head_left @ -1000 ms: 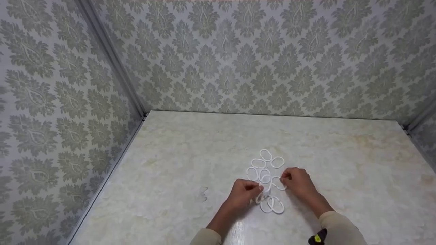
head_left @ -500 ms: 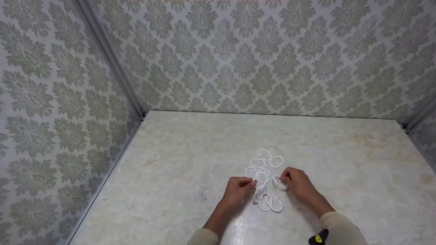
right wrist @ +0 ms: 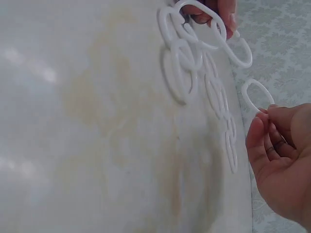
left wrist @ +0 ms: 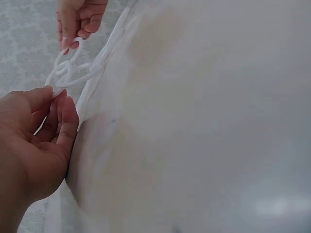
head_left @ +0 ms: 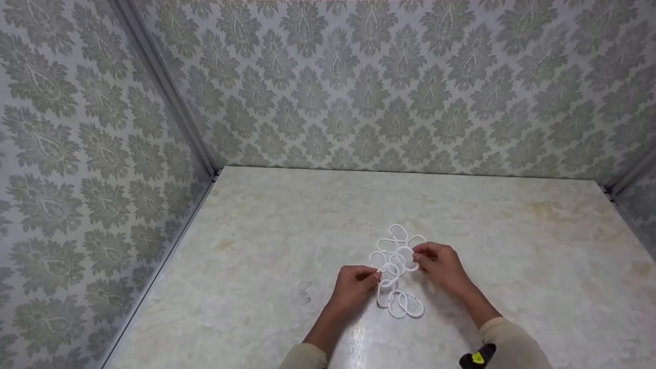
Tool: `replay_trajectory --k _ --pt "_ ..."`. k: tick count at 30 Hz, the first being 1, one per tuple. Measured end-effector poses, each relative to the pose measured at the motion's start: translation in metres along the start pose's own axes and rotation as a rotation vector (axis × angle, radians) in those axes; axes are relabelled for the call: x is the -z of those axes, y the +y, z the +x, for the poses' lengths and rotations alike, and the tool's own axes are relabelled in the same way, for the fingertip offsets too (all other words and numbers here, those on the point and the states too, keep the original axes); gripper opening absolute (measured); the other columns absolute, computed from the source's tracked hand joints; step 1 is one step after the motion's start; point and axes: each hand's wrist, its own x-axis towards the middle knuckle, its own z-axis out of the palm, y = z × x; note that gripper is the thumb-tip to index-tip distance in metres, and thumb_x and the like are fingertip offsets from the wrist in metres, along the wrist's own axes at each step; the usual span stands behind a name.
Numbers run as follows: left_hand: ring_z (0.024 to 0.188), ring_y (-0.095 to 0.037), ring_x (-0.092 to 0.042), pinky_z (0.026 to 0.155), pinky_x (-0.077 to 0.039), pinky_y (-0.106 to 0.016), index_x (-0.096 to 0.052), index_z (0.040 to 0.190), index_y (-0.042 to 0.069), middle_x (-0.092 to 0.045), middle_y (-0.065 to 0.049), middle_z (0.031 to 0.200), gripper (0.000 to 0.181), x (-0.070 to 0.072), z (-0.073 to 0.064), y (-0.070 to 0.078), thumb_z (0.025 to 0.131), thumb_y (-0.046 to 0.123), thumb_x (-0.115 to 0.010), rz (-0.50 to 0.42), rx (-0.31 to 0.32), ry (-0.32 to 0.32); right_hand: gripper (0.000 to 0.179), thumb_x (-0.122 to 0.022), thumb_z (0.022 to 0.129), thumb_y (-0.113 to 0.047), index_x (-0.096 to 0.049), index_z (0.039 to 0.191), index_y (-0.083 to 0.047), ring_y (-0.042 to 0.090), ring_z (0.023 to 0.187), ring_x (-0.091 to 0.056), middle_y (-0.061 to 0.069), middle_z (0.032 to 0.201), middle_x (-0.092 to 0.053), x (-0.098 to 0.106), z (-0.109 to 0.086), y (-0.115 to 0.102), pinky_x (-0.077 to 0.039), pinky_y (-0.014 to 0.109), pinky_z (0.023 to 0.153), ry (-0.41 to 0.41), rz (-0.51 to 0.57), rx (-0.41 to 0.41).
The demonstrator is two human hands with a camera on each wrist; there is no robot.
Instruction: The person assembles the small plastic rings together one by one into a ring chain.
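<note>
My left hand [head_left: 356, 284] pinches a white plastic chain link [left wrist: 58, 91] between thumb and fingertips. It is hooked with other white links [right wrist: 182, 85] that trail down toward the table, where two ovals lie nearest me. To its right, my right hand [head_left: 442, 266] pinches a single oval link [right wrist: 252, 81] by its edge, raised in the right wrist view and apart from the left hand's links. Small gaps show in some links. Several more white links [right wrist: 233, 162] lie on the table just beyond both hands; the held ones overlap them in the head view.
The pale marbled table [head_left: 277, 220] reaches back to a patterned wall [head_left: 338, 92], with a second wall [head_left: 56, 200] along its left side. A faint curled mark [head_left: 304, 292] shows on the tabletop left of my left hand. A dark band with a yellow patch [head_left: 477, 357] sits by the right sleeve.
My left hand has shifted left with its link, drawing the joined links along. My right hand has lifted a link off the table and moved it up and slightly left.
</note>
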Motion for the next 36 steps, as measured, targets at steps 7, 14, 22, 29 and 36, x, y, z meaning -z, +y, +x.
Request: replay_trajectory --k 7,14,22,29,36 --pt "0.080 -0.009 -0.060 0.072 -0.053 -0.022 -0.079 0.099 0.008 -0.072 -0.001 0.089 0.010 -0.001 0.000 0.001 0.094 0.013 -0.072 0.059 0.096 -0.004 0.022 -0.066 0.093 0.003 -0.066 0.110 0.017 0.001 0.064 -0.058 0.015 0.085 -0.070 -0.012 0.000 -0.010 -0.052 0.017 0.061 -0.036 0.037 0.086" --pt "0.081 -0.010 -0.060 0.074 -0.052 -0.023 -0.079 0.098 0.009 -0.072 -0.001 0.089 0.009 -0.001 -0.001 0.001 0.093 0.014 -0.073 0.058 0.098 -0.010 0.019 -0.069 0.091 0.000 -0.071 0.106 0.011 0.000 0.061 -0.056 0.017 0.080 -0.069 -0.022 0.001 -0.012 -0.049 0.017 0.058 -0.022 -0.071 0.094" --pt "0.076 -0.008 -0.059 0.072 -0.050 -0.022 -0.079 0.097 0.005 -0.073 -0.002 0.084 0.011 0.000 -0.001 0.000 0.092 0.013 -0.073 0.031 0.030 -0.048 0.013 -0.073 0.086 0.002 -0.076 0.099 0.001 0.003 0.066 -0.054 0.009 0.077 -0.071 -0.036 -0.001 -0.012 -0.046 0.017 0.062 0.064 -0.220 0.101" --pt "0.078 -0.008 -0.059 0.073 -0.051 -0.023 -0.078 0.098 0.005 -0.071 -0.001 0.085 0.012 -0.001 0.000 0.001 0.093 0.014 -0.072 0.025 0.032 -0.051 0.018 -0.072 0.091 -0.003 -0.075 0.108 0.001 0.004 0.066 -0.057 0.011 0.084 -0.071 -0.030 -0.005 -0.013 -0.049 0.016 0.062 0.056 -0.125 0.065" --pt "0.086 -0.008 -0.062 0.076 -0.049 -0.023 -0.067 0.089 -0.006 -0.072 -0.006 0.097 0.015 -0.006 -0.006 0.008 0.093 0.009 -0.066 -0.176 0.009 -0.085 0.026 -0.068 0.095 -0.004 -0.068 0.117 0.010 0.002 0.068 -0.060 0.022 0.093 -0.071 -0.020 -0.009 -0.023 -0.053 0.018 0.064 0.005 0.056 0.094"
